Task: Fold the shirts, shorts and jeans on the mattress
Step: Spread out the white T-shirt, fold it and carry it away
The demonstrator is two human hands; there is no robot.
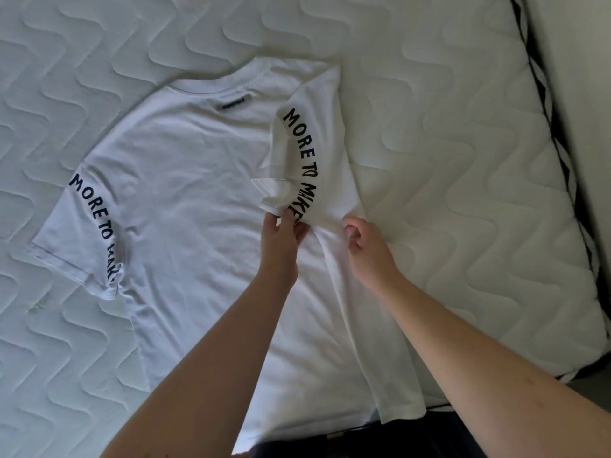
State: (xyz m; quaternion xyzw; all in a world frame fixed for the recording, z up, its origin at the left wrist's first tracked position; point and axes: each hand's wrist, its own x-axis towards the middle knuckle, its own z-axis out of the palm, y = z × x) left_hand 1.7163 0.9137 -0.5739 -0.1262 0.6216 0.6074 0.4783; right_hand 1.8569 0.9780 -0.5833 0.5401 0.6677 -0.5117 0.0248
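1. While the white shirt [198, 200] lies back-up on the quilted mattress [463, 160], collar away from the person, its right sleeve [307, 150] is turned inward over the body.
2. Left hand [281, 239] pinches the cuff end of that sleeve, fingers and thumb closed on the fabric, lifting it slightly off the shirt.
3. Right hand [367, 246] sits just beside it on the shirt's folded right edge, fingers curled; thumb and forefinger look closed on a bit of fabric at the fold.
4. Left sleeve [86, 233] lies flat, spread outward toward the left, black lettering "MORE TO MAKE" curving along it; same lettering on the right sleeve.
5. Small black label [233, 105] sits below the collar.
6. Shirt hem reaches the near mattress edge; dark fabric [363, 441] shows below it.
7. Mattress's black-patterned border [555, 143] runs down the right side.
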